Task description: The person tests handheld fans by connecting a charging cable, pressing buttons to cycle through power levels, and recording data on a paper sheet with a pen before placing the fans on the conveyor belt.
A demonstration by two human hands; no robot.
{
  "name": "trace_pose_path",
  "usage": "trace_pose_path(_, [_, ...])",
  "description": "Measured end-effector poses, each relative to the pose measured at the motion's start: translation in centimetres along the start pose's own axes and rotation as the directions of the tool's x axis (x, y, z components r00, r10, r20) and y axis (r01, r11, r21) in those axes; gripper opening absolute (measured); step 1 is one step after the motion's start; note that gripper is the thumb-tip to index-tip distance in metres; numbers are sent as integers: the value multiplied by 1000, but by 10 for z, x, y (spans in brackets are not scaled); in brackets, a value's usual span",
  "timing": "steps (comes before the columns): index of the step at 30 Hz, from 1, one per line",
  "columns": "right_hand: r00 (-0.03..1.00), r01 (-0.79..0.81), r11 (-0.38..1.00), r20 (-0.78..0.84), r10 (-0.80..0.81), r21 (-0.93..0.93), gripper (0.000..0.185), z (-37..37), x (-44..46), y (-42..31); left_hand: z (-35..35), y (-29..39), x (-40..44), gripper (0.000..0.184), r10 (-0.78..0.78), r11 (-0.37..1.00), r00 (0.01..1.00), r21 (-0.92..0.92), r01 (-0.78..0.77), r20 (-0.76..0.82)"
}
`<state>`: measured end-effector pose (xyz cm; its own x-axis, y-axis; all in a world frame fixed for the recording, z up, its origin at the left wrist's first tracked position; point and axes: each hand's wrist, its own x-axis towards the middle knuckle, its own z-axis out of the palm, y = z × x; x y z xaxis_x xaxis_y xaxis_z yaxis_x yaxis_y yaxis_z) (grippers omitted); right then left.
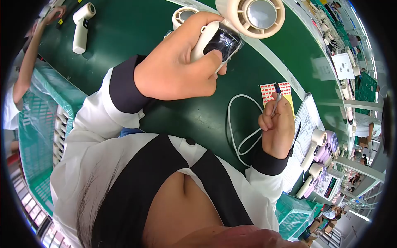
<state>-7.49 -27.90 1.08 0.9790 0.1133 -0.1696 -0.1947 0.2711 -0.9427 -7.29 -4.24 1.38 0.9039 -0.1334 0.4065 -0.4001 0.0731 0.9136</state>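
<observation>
My left hand is wrapped around the cream handle of a handheld fan, its thumb lying by a glossy dark display with faint lit digits. The fan's round head points to the upper right. Behind that hand, part of a second cream fan shows. Lower right, my right hand pinches the end of a white cable, whose dark plug tip points up. The cable loops over the green table between the hands. Just beyond the right fingers lies a sheet of red-and-white stickers.
Another cream fan lies at the upper left, near a co-worker's arm. To the right are a printed form, several cream and purple fans and a device with a digital readout. A green crate stands at left.
</observation>
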Motion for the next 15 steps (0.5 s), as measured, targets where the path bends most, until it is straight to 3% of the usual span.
trace_pose_path(8, [999, 30, 997, 34, -27, -73, 23, -5, -1, 2, 3, 10, -2, 65, -105, 988, 994, -113, 107, 27])
trace_pose_path(15, [995, 87, 996, 49, -86, -11, 17, -10, -1, 2, 1, 8, -2, 65, -40, 998, 997, -50, 43, 64])
